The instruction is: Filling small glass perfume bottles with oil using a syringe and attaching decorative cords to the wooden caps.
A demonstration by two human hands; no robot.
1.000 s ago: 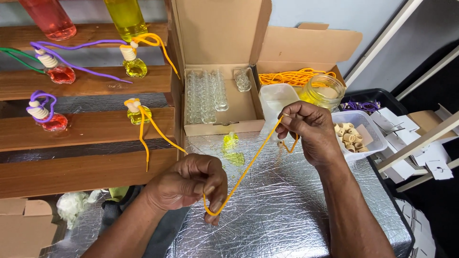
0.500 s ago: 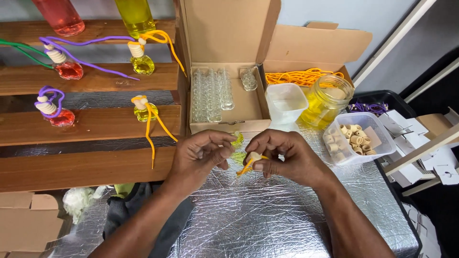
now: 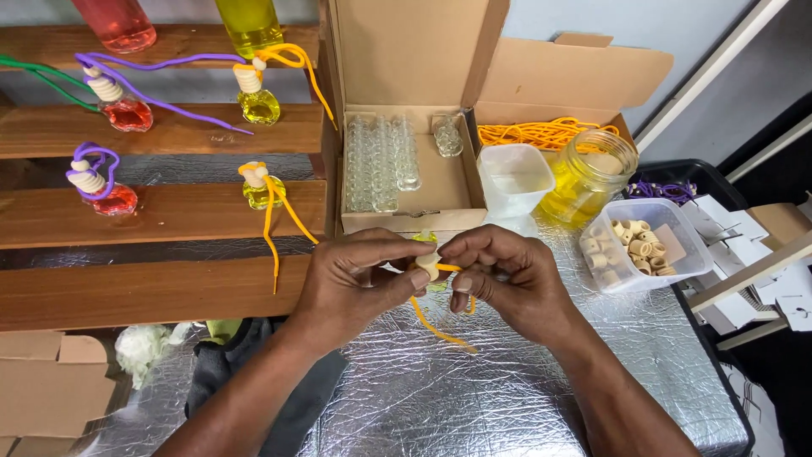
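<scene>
Left hand [image 3: 359, 279] and right hand [image 3: 507, 275] meet over the middle of the foil-covered bench [image 3: 507, 398], fingertips pinched together on a small wooden cap [image 3: 428, 265]. Both hands narrow, closed on cap and orange cord [image 3: 431, 326]. The cord runs through or around the cap (cannot tell which) and hangs below in a loose loop, its end lying on the foil. A small bottle with yellow liquid [image 3: 425, 239] shows just behind the fingers; whether a hand touches it cannot be told.

Done, by the look of it: four finished bottles on the wooden shelves [image 3: 169, 216] at the bench's left edge: two red with purple cord [image 3: 97, 182], two yellow with orange cord [image 3: 262, 188].

Left, judging from supplies: this cap not yet seated on a bottle. Rows of empty glass bottles [image 3: 381, 161] wait in the open cardboard box [image 3: 414, 59] at the far edge. Beside it, a white tub [image 3: 513, 178], a jar of yellow liquid [image 3: 592, 173], more orange cord [image 3: 541, 133] behind. A clear tub of wooden caps [image 3: 643, 245] sits toward the right edge, well stocked. Early in the batch, I'd say.
</scene>
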